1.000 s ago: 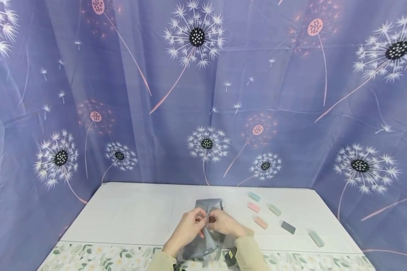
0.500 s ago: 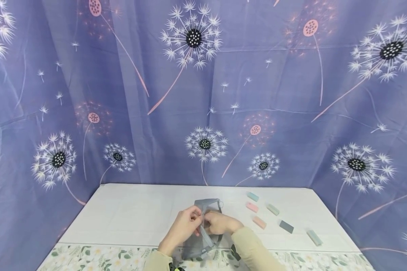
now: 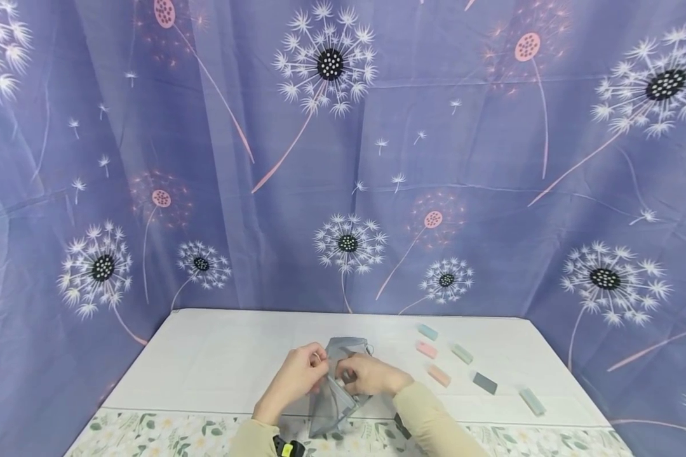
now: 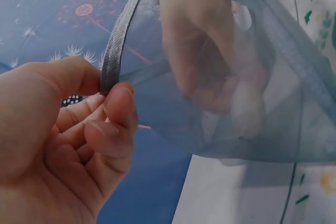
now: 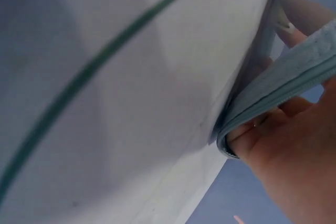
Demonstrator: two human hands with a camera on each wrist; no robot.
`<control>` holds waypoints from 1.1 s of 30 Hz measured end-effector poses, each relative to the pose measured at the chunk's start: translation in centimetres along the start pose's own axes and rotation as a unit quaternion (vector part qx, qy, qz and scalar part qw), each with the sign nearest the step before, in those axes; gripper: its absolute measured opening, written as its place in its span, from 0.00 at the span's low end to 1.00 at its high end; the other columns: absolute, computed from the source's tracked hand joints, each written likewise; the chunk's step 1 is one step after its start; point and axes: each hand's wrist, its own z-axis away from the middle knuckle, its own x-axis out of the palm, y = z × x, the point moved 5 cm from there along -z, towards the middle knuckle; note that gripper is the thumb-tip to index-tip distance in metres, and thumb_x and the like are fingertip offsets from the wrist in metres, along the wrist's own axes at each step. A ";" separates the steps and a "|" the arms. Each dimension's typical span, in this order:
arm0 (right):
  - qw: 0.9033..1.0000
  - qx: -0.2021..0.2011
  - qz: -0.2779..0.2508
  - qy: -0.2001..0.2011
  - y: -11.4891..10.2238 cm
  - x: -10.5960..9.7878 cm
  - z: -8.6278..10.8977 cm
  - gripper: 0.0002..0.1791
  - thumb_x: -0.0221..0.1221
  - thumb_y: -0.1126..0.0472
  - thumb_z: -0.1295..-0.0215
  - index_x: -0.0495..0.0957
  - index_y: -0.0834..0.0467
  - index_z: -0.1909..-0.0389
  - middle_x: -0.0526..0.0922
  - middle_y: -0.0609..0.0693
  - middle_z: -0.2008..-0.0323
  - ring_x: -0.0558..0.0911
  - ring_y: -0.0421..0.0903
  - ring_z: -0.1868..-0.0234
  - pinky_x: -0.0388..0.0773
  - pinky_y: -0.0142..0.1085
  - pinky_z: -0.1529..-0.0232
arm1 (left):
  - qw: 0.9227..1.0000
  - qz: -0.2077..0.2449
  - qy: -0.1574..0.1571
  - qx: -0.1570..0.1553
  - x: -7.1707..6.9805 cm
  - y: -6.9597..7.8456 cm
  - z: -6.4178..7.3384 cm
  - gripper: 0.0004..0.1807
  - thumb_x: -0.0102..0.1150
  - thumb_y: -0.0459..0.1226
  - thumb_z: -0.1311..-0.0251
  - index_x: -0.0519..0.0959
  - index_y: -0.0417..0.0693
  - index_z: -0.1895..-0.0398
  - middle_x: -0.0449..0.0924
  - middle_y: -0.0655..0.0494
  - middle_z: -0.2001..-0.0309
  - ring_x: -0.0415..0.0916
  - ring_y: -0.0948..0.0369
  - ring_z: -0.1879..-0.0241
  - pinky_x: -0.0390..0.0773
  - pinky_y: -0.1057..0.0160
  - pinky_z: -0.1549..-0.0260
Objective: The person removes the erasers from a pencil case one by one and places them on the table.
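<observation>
A grey see-through zip pouch (image 3: 327, 406) stands partly raised on the table in front of me. My left hand (image 3: 294, 379) pinches the edge of its zip opening between thumb and fingers; the left wrist view shows the zip tape (image 4: 116, 51) in that pinch. My right hand (image 3: 371, 374) reaches into the pouch with curled fingers, seen through the sheer side in the left wrist view. A pale oblong shape (image 4: 248, 103) lies at its fingertips, blurred by the material, and whether it is gripped cannot be made out. The zip edge (image 5: 278, 90) crosses the right hand in the right wrist view.
On the white table (image 3: 234, 362), to the right, lie several small blocks, among them a blue one (image 3: 427, 331), a pink one (image 3: 426, 349), an orange one (image 3: 439, 375) and a dark grey one (image 3: 484, 383). A floral cloth (image 3: 166, 435) covers the front edge. A patterned curtain (image 3: 274, 254) surrounds the table.
My left hand has moved left, drawing the pouch's opening wider. My right hand has gone from the zip edge into the pouch. The loose blocks lie where they were.
</observation>
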 end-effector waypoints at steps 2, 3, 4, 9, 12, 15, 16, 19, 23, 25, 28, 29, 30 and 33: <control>1.000 -0.006 -0.006 0.006 0.0 -0.1 0.0 0.13 0.68 0.62 0.49 0.80 0.47 0.62 0.74 0.37 0.69 0.72 0.35 0.66 0.73 0.30 0.64 | 1.000 0.004 -0.001 -0.002 -0.2 0.2 0.1 0.02 0.55 0.33 0.37 0.75 0.45 0.67 0.75 0.59 0.83 0.73 0.61 0.88 0.71 0.69 0.91; 1.000 -0.012 -0.007 0.009 0.0 -0.1 0.0 0.14 0.68 0.63 0.49 0.80 0.47 0.62 0.75 0.37 0.69 0.72 0.35 0.66 0.73 0.30 0.64 | 1.000 0.007 -0.002 -0.003 -0.2 0.3 0.1 0.02 0.55 0.33 0.37 0.75 0.45 0.67 0.75 0.59 0.83 0.73 0.61 0.88 0.70 0.69 0.91; 1.000 -0.016 -0.005 0.010 -0.1 -0.1 -0.1 0.14 0.68 0.63 0.49 0.80 0.48 0.61 0.75 0.37 0.70 0.72 0.35 0.67 0.73 0.29 0.64 | 1.000 0.009 -0.003 -0.004 -0.2 0.4 0.1 0.02 0.55 0.33 0.37 0.75 0.45 0.67 0.76 0.58 0.83 0.73 0.61 0.88 0.70 0.70 0.91; 0.999 -0.045 0.020 0.013 -0.5 -0.2 -0.2 0.16 0.67 0.65 0.50 0.78 0.49 0.61 0.72 0.38 0.73 0.69 0.35 0.69 0.70 0.28 0.66 | 1.000 0.020 -0.010 -0.015 0.1 0.4 0.0 0.02 0.55 0.33 0.37 0.75 0.43 0.67 0.76 0.57 0.82 0.74 0.63 0.86 0.72 0.70 0.90; 0.998 -0.044 0.029 0.020 -0.5 -0.2 -0.2 0.14 0.68 0.64 0.52 0.78 0.48 0.64 0.71 0.37 0.73 0.69 0.35 0.68 0.69 0.29 0.65 | 0.999 0.026 -0.008 -0.017 0.2 0.3 0.0 0.02 0.55 0.32 0.37 0.74 0.43 0.67 0.76 0.57 0.82 0.74 0.62 0.86 0.73 0.69 0.90; 0.999 -0.034 0.030 0.029 -0.4 -0.3 -0.1 0.14 0.69 0.62 0.53 0.78 0.48 0.66 0.72 0.36 0.73 0.70 0.34 0.68 0.71 0.29 0.64 | 0.999 0.032 -0.006 -0.019 0.3 0.3 0.0 0.02 0.55 0.32 0.36 0.74 0.43 0.67 0.76 0.57 0.82 0.75 0.62 0.86 0.74 0.68 0.90; 0.998 -0.030 0.032 0.034 -0.3 -0.4 -0.1 0.13 0.69 0.61 0.54 0.79 0.48 0.66 0.73 0.36 0.73 0.71 0.34 0.68 0.72 0.29 0.64 | 0.999 0.036 -0.006 -0.021 0.3 0.3 0.0 0.02 0.54 0.32 0.36 0.75 0.43 0.67 0.76 0.57 0.82 0.75 0.62 0.86 0.75 0.66 0.90; 0.998 -0.028 0.035 0.053 -0.2 -0.7 0.0 0.14 0.70 0.60 0.57 0.79 0.49 0.68 0.74 0.35 0.72 0.72 0.35 0.68 0.73 0.30 0.65 | 0.999 0.046 -0.009 -0.023 0.5 0.3 0.0 0.02 0.54 0.32 0.37 0.75 0.42 0.66 0.77 0.57 0.83 0.76 0.61 0.87 0.78 0.60 0.90; 0.995 -0.034 0.036 0.083 -0.3 -1.4 0.4 0.13 0.69 0.59 0.59 0.79 0.50 0.69 0.75 0.37 0.71 0.72 0.35 0.68 0.73 0.30 0.65 | 0.998 0.054 -0.013 -0.023 0.7 0.3 -0.1 0.02 0.54 0.31 0.37 0.74 0.41 0.65 0.78 0.57 0.84 0.76 0.61 0.89 0.80 0.53 0.87; 0.994 -0.037 0.034 0.094 -0.4 -1.8 0.6 0.13 0.68 0.59 0.58 0.80 0.51 0.68 0.76 0.38 0.70 0.73 0.35 0.67 0.74 0.30 0.63 | 0.998 0.058 -0.014 -0.021 0.8 0.3 -0.2 0.01 0.54 0.31 0.37 0.74 0.41 0.66 0.78 0.57 0.84 0.76 0.61 0.89 0.81 0.52 0.87; 0.993 -0.039 0.028 0.106 -0.5 -2.5 1.1 0.14 0.68 0.60 0.57 0.80 0.52 0.65 0.76 0.40 0.68 0.73 0.36 0.67 0.75 0.31 0.64 | 0.998 0.063 -0.014 -0.019 0.8 0.4 -0.1 0.02 0.54 0.31 0.36 0.74 0.41 0.66 0.78 0.57 0.84 0.76 0.61 0.89 0.80 0.53 0.86; 0.993 -0.041 0.027 0.109 -0.5 -2.7 1.3 0.14 0.68 0.61 0.56 0.80 0.53 0.65 0.76 0.41 0.69 0.73 0.36 0.68 0.75 0.31 0.64 | 0.998 0.065 -0.014 -0.018 0.9 0.4 -0.1 0.02 0.54 0.31 0.36 0.74 0.40 0.65 0.77 0.56 0.84 0.76 0.60 0.89 0.81 0.53 0.86; 0.992 -0.046 0.028 0.113 -0.4 -2.9 1.5 0.14 0.68 0.61 0.57 0.80 0.53 0.65 0.76 0.41 0.69 0.73 0.36 0.68 0.75 0.30 0.65 | 0.998 0.065 -0.014 -0.019 0.9 0.4 -0.1 0.02 0.54 0.31 0.36 0.74 0.40 0.65 0.77 0.56 0.84 0.76 0.60 0.89 0.81 0.54 0.86; 0.989 -0.065 0.033 0.127 -0.2 -3.7 2.1 0.14 0.68 0.62 0.59 0.79 0.54 0.68 0.75 0.42 0.72 0.72 0.36 0.71 0.73 0.28 0.69 | 0.997 0.070 -0.016 -0.024 1.1 0.4 0.0 0.02 0.54 0.31 0.35 0.74 0.40 0.64 0.78 0.56 0.83 0.77 0.60 0.88 0.82 0.52 0.84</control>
